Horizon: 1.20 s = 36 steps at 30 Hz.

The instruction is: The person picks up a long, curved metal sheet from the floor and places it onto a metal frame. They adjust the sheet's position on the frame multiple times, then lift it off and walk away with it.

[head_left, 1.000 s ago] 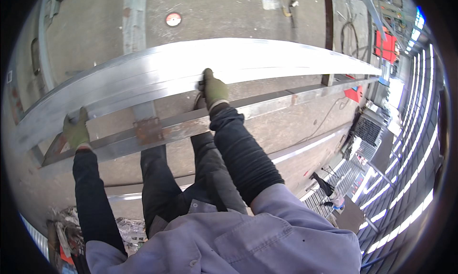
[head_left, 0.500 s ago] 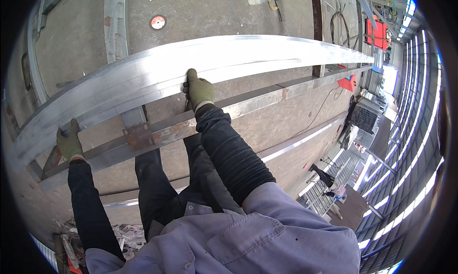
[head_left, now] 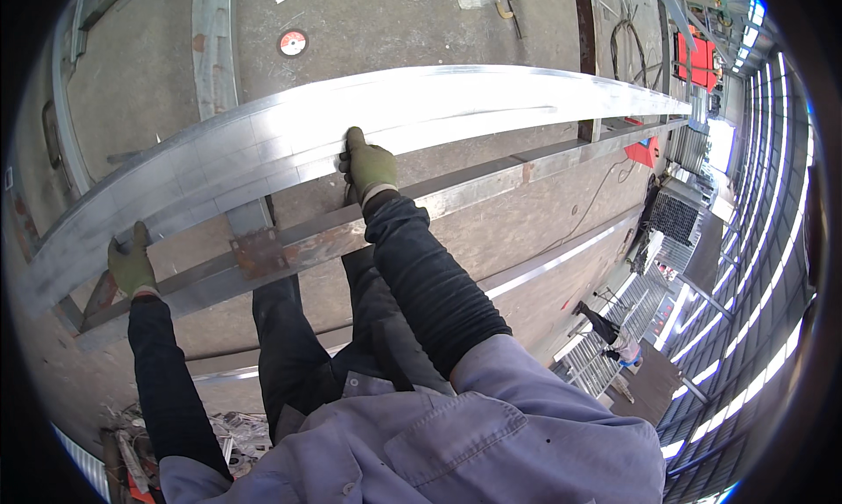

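A long, shiny silver metal channel or beam (head_left: 438,100) stretches from the far left to the right, lying across a steel frame (head_left: 478,181). Both my hands wear olive-green gloves. At the left, my left hand (head_left: 132,265) grips the beam's near edge, thumb on its top face. Near the beam's middle, my right hand (head_left: 372,168) holds the same near edge, its thumb also on top and its fingers curled beneath. The fingers' undersides are partly hidden by the glove and the beam.
A red and white disc (head_left: 292,42) lies on the floor beyond the beam. A yellowish clamp (head_left: 502,2) is at the far side. Red boxes (head_left: 695,62) and cables stand at the right. Another person (head_left: 618,342) is bent over farther off at the right.
Everything has shifted very slightly to the right in the picture. Both hands keep their hold at the same places on the beam.
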Available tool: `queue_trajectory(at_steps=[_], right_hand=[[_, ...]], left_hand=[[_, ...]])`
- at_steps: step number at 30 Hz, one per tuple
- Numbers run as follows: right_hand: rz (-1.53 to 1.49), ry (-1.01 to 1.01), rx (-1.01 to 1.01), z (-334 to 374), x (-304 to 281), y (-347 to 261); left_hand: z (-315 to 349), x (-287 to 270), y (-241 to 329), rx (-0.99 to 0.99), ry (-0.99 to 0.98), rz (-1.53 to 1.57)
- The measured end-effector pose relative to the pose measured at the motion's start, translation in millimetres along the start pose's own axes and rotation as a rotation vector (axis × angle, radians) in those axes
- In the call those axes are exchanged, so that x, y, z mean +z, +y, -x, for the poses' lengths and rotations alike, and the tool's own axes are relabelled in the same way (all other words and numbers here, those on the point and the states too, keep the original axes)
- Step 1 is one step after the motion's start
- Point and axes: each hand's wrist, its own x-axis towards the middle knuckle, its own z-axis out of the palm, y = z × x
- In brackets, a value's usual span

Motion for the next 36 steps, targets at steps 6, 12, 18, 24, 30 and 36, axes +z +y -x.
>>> queue_trajectory(at_steps=[6, 12, 18, 24, 30, 36], right_hand=[[0.006, 0.002, 0.007, 4, 1, -4], [0.047, -0.003, 0.017, 0, -2, -3], [0.435, -0.081, -0.183, -14, -6, 5], [0.357, -0.071, -0.082, -6, -7, -4], [0.367, -0.058, -0.065, -14, -7, -1], [0.483, -0.053, -0.068, -32, -12, 7]], left_hand=[[3, -5, 7, -0.025, -0.004, 0.009], [3, -3, 6, -0.015, -0.011, 0.016], [1, -3, -1, -0.013, -0.011, -0.085], [6, -6, 14, -0.040, 0.018, -0.102], [8, -11, 22, -0.106, -0.012, -0.078], [17, -11, 33, -0.132, 0.025, -0.076]])
